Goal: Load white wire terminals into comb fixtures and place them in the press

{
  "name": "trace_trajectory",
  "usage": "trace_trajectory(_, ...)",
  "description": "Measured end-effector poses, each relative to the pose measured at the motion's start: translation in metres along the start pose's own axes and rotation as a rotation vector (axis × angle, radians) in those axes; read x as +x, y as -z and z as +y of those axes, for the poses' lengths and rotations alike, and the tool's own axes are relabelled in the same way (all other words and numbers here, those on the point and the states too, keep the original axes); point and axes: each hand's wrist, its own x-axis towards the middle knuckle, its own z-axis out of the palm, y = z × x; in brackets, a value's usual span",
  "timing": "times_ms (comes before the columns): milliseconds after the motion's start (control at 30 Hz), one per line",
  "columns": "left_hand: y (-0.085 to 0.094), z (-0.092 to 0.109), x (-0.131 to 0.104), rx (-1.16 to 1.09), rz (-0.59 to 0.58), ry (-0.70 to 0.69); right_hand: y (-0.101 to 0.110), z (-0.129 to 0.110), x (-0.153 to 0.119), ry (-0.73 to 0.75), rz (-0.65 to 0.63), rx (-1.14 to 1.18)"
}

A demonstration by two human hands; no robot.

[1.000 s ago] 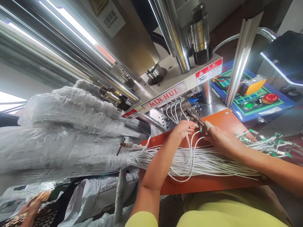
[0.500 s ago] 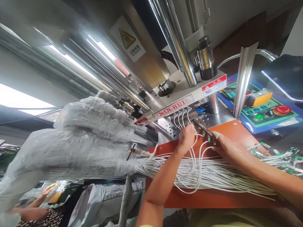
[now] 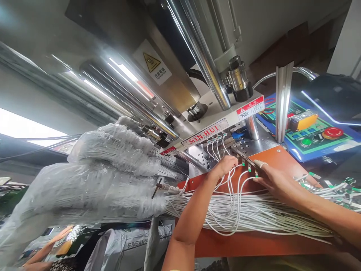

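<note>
My right hand [image 3: 273, 177] grips a narrow metal bar [image 3: 244, 158], with a pale cover on one fingertip. White cables with small green-and-metal connectors [image 3: 249, 169] hang in a row along its near side. Closed at the bar's left end, my left hand [image 3: 225, 168] pinches a white cable [image 3: 232, 170]; its tip is hidden by the fingers. Beyond it, several white cables [image 3: 217, 149] run up to connectors [image 3: 217, 138] seated under the press plate marked MIN-HUI [image 3: 207, 132]. A thick bundle of white cables [image 3: 262, 212] lies below both hands.
Cable bundles in clear plastic [image 3: 93, 188] fill the left. A control panel [image 3: 316, 131] with a red stop button [image 3: 332, 132] stands at right, behind a metal upright [image 3: 283, 101]. Loose connectors [image 3: 335, 188] lie on the orange table [image 3: 270, 156]. Another person's arm [image 3: 46, 248] shows lower left.
My left hand has moved right, from beside the cables at the press to the left end of the metal bar. My right hand keeps its hold, and the view has shifted slightly.
</note>
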Motion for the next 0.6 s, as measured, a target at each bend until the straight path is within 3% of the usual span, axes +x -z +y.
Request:
trace_trajectory(267,0.003,0.004,0.006,0.043,-0.007,-0.022,0.002,0.002,-0.001,0.082,0.003,0.053)
trace_trajectory(600,-0.009,-0.007,-0.001,-0.070,0.095,0.088,0.005,-0.005,-0.001,0.064,0.038,0.035)
